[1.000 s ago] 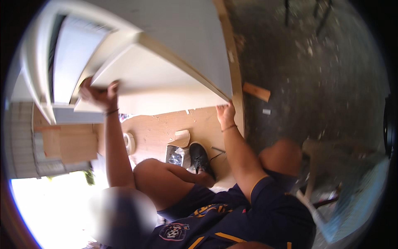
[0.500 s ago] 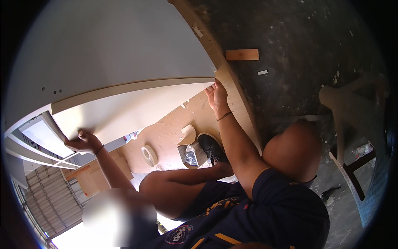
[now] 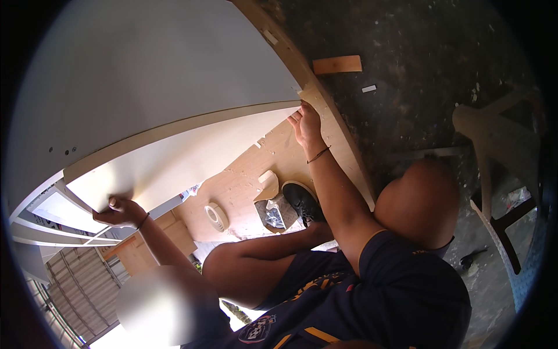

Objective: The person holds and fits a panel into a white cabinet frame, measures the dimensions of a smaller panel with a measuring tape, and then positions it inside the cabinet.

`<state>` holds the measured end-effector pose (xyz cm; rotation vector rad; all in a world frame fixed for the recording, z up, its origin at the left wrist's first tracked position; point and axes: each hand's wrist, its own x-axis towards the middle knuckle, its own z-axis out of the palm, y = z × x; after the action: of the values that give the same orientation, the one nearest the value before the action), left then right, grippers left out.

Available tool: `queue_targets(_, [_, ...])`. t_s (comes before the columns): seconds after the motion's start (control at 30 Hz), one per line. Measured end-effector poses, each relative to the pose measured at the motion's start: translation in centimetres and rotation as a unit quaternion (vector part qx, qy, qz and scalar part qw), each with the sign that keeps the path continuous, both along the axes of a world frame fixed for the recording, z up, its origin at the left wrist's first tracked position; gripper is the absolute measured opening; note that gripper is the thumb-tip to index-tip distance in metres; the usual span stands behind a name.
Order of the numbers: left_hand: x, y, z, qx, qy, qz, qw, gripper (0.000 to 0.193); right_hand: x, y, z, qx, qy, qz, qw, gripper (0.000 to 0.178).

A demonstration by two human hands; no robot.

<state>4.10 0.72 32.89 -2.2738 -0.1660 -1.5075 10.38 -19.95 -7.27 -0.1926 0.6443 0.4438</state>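
1. The long off-white flat board [image 3: 174, 157] lies along the near edge of a broad pale-grey flat panel [image 3: 157, 70], above a brown board-like sheet [image 3: 238, 189] on the floor; its right end comes close to the sheet's right edge.
2. The left hand [image 3: 119, 213] grasps the board's left end, thumb on the bright face and fingers curled around the end; the right hand [image 3: 307, 123] grips the opposite corner, its exact fingertip contact partly hidden. Holding both ends probably keeps so long a piece level and stops it swinging.
3. The two long edges run nearly together, which suggests the board is being steadied against the panel; whether they are joined cannot be told.
4. Between board and legs, an off-white ring-shaped roll [image 3: 222, 220], a small open brown cardboard box [image 3: 268, 185] with a clear plastic bag [image 3: 274, 216] inside, and a black laced shoe [image 3: 301, 200] crowd the sheet, leaving little foot room.
5. Beyond the sheet's right edge, an orange-brown flat wooden strip [image 3: 337, 64] and a small white rectangular piece [image 3: 369, 88] lie on the dark floor, apart from the board.
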Motion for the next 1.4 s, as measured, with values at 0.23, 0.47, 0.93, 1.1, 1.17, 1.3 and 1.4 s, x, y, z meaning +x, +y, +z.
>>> queue_targets(0.23, [0.0,0.7,0.2,0.021,0.000,-0.012,1.000,0.081,0.0,-0.3,0.5,-0.001,0.015,0.001,1.000,0.033])
queue_targets(0.47, [-1.1,1.5,0.7,-0.029,0.029,0.041,0.998,0.082,0.0,-0.5,1.2,-0.010,0.026,-0.001,1.000,0.033])
queue_targets(0.93, [-0.7,0.9,0.6,-0.021,0.025,0.042,0.999,0.082,0.3,-0.7,0.7,-0.005,0.030,0.006,1.000,0.032])
queue_targets(1.1, [-0.8,0.6,0.7,-0.033,0.032,0.043,0.998,0.082,0.4,-0.6,0.3,-0.005,0.024,0.014,1.000,0.032])
queue_targets(1.17, [-1.0,1.0,0.8,-0.035,0.035,0.032,0.998,0.081,0.4,-0.8,0.4,-0.006,0.013,0.017,1.000,0.032])
queue_targets(1.3, [-0.7,0.8,0.5,-0.021,0.026,0.017,0.999,0.082,0.4,-1.3,0.6,-0.009,0.005,0.017,1.000,0.032])
queue_targets(1.4, [-0.6,0.7,0.6,-0.024,0.020,-0.005,1.000,0.078,0.6,-1.1,0.4,-0.013,0.009,0.015,1.000,0.030])
